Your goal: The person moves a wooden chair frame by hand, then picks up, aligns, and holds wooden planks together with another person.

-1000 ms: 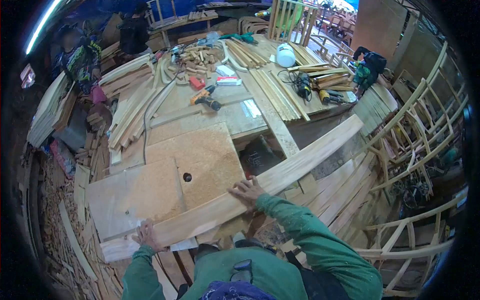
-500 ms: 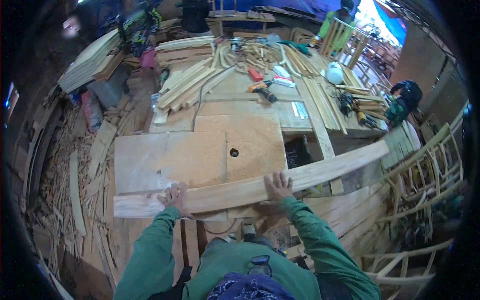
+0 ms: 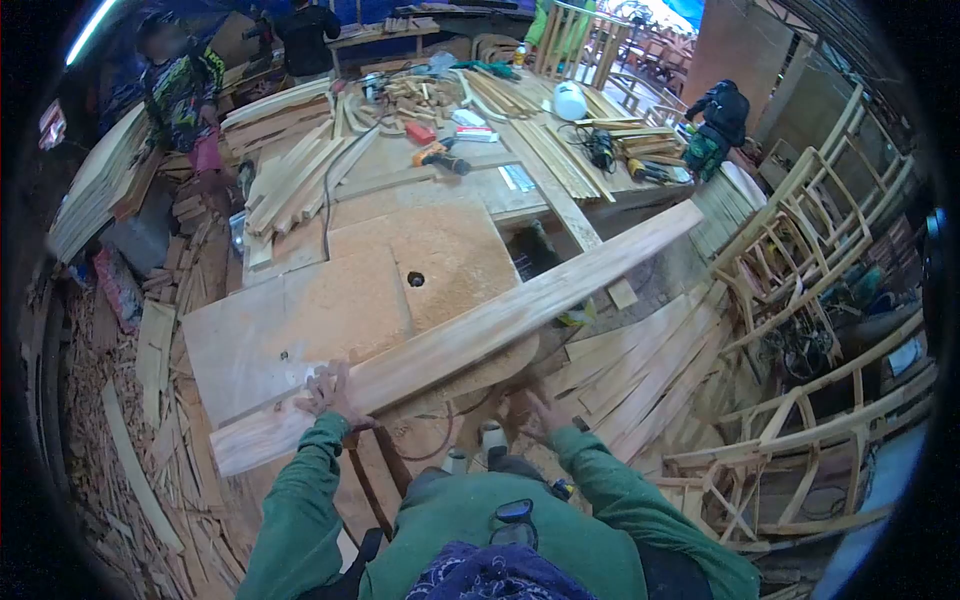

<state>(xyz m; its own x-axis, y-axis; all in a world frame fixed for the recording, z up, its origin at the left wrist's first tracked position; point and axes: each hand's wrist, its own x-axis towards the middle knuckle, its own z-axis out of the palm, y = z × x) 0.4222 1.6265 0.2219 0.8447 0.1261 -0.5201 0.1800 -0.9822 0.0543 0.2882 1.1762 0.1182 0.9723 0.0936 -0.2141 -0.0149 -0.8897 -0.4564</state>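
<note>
Left hand [image 3: 333,393]: laid open on the long, pale wooden plank [image 3: 480,322] near its left end, fingers spread over the upper face, thumb toward the near edge; the grip is not closed around the wood. Right hand [image 3: 541,416]: open and empty, slightly blurred, fingers spread, apart from the plank on its near side. The plank lies diagonally along the near side of the sawdust-dusted, pale wooden worktop [image 3: 295,318], its left end lower in the view and its right end reaching past the dark opening. Just beyond the plank, a round dark hole [image 3: 416,279] pierces the worktop surface.

Farther out, from left to right: a bundle of light wooden strips [image 3: 290,188]; an orange-and-black cordless drill [image 3: 442,158], lying on its side; a red box [image 3: 420,132] beside it; a white-and-red box [image 3: 476,134]; long, narrow yellowish slats [image 3: 560,160]; a white rounded container [image 3: 569,101]; and a black corded power tool [image 3: 600,150]. Periphery: curved, pale wooden frames [image 3: 800,250] at right; wood scraps [image 3: 130,420] over the floor at left; a crouching person in dark clothing [image 3: 722,112] at upper right.
</note>
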